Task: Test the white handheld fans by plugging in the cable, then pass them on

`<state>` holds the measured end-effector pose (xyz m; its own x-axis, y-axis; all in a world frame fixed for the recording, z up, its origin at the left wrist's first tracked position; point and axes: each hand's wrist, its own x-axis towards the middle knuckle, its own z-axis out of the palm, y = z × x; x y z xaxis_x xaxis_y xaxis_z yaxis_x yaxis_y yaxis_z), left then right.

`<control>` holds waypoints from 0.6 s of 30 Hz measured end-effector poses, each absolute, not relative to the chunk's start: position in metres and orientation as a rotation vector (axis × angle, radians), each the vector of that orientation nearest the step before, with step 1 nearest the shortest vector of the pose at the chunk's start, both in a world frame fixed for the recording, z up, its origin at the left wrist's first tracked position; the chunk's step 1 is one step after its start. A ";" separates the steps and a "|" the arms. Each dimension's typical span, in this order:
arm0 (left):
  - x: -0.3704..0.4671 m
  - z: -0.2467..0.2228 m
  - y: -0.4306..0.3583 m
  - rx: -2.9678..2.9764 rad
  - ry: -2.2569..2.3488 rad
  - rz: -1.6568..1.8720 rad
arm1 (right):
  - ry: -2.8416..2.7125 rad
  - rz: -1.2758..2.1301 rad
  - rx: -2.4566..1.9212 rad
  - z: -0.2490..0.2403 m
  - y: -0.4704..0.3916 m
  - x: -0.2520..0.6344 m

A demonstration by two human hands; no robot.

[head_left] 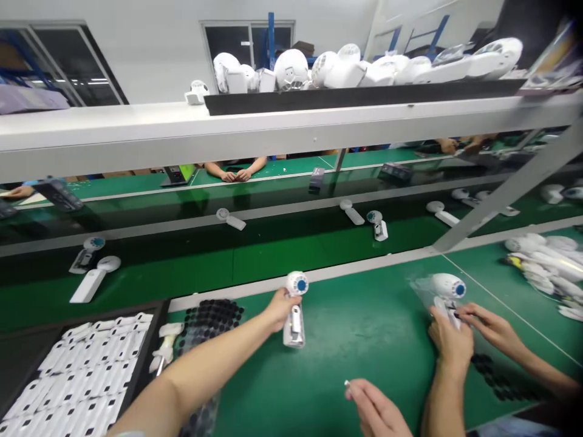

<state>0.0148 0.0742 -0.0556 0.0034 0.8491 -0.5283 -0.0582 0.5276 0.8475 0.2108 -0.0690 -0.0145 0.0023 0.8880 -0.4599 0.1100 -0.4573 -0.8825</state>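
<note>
My left hand [279,309] grips a white handheld fan [294,328] at the neck, above the green bench. Its round head with a blue centre points up, and its handle shows an opened inside. Lower down, my right hand [376,408] is closed in a pinch on a small white piece [347,383], apart from the fan. Too little of that piece shows to tell its kind. Left of my forearm lie a sheet of round black pads [212,312] and a tray [159,312] of white handle parts [98,364].
A co-worker's hands [455,337] work on another fan [449,285] at the right. Fans such as this one [350,212] lie on the green conveyor [282,249] ahead. A shelf beam [273,130] crosses above; a slanted post [510,188] stands right. White parts [546,261] pile at far right.
</note>
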 end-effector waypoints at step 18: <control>-0.108 -0.077 0.327 0.803 2.114 0.962 | -1.058 1.299 -1.613 -0.034 0.115 0.291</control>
<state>-0.1076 0.3269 -0.0766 -0.5852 0.7464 -0.3170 0.2512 0.5385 0.8043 0.2907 0.1148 -0.0340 0.1257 0.9386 -0.3214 0.1250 -0.3363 -0.9334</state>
